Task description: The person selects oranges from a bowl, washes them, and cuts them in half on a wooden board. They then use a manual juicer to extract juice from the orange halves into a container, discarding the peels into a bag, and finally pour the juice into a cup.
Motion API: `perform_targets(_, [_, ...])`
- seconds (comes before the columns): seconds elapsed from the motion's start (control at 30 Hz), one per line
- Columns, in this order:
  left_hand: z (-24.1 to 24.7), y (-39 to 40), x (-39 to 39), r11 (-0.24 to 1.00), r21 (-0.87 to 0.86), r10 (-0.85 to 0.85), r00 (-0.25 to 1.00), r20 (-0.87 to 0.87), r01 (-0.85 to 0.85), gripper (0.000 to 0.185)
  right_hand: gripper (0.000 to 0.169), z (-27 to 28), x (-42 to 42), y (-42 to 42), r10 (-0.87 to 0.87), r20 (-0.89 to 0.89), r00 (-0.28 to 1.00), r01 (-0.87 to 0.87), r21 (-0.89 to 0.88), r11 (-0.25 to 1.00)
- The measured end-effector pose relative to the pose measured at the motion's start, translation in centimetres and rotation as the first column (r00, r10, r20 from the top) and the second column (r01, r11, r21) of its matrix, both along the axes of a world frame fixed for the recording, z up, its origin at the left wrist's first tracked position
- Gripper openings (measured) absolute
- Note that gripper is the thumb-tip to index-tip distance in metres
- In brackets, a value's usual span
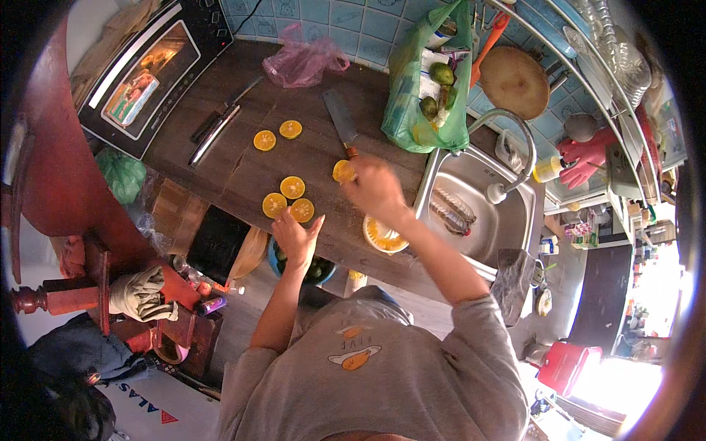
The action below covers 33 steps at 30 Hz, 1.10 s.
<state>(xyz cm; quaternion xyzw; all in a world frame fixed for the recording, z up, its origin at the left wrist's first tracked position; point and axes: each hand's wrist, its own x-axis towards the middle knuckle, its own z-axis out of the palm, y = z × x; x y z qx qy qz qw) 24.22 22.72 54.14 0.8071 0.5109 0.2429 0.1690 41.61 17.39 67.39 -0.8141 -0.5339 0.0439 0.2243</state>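
Note:
My left hand (296, 238) reaches over the counter's near edge with thumb and fingers apart. Its fingertips are at a cut citrus half (302, 210), beside two more halves, one at the left (274, 205) and one behind (292, 187). My right hand (376, 190), blurred, curls its fingers over the edge of another orange-fleshed half (343, 171). Just beyond it lies a cleaver (340, 118) with a wooden handle. Two halves (265, 140) rest farther back, cut faces up. Beneath my right forearm stands a white-rimmed juicer or bowl (385, 246) containing orange pulp.
At the right is a steel sink (499, 220) with a faucet (532, 149). A green plastic bag (405, 110) of groceries stands behind it. Knives (215, 135) lie at left near an oven (151, 71). A blue basin (329, 274) of green fruit sits below the counter edge.

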Motion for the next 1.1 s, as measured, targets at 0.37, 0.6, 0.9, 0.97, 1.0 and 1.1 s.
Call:
perform_targets(0.37, [5.0,-1.4,-0.6,0.952,0.096,-0.302,0.834,0.461,0.291,0.06,0.051,-3.8,-4.5,-4.3,-0.161,-0.974,0.156,0.203,-0.128,0.971])
perform_targets(0.6, [12.0,-2.7,0.3,0.802,0.117,-0.566,0.684,0.46,0.585,0.062,0.068,-2.5,-3.3,-8.1,0.196,-0.86,-0.471,0.008,0.218,0.976])
perform_targets(0.9, [7.5,-3.1,3.5,0.628,-0.057,-0.654,0.566,0.501,0.776,0.113,0.058,2.3,2.7,-12.6,-0.069,-0.89,0.451,0.02,-0.067,0.998])
perform_targets(0.97, [4.5,-3.2,4.7,0.588,-0.16,-0.595,0.558,0.579,0.793,0.116,0.058,3.0,1.9,-11.8,-0.064,-0.334,0.94,-0.019,-0.239,0.971])
perform_targets(1.0, [3.6,-3.3,5.5,0.572,-0.119,-0.619,0.523,0.586,0.811,0.12,0.057,1.8,1.6,-12.1,-0.067,-0.266,0.962,-0.016,-0.299,0.954])
perform_targets(1.1, [1.6,-3.7,6.9,0.459,-0.186,-0.605,0.459,0.651,0.869,0.118,0.055,0.3,0.6,-10.6,-0.021,-0.102,0.995,-0.033,-0.501,0.865])
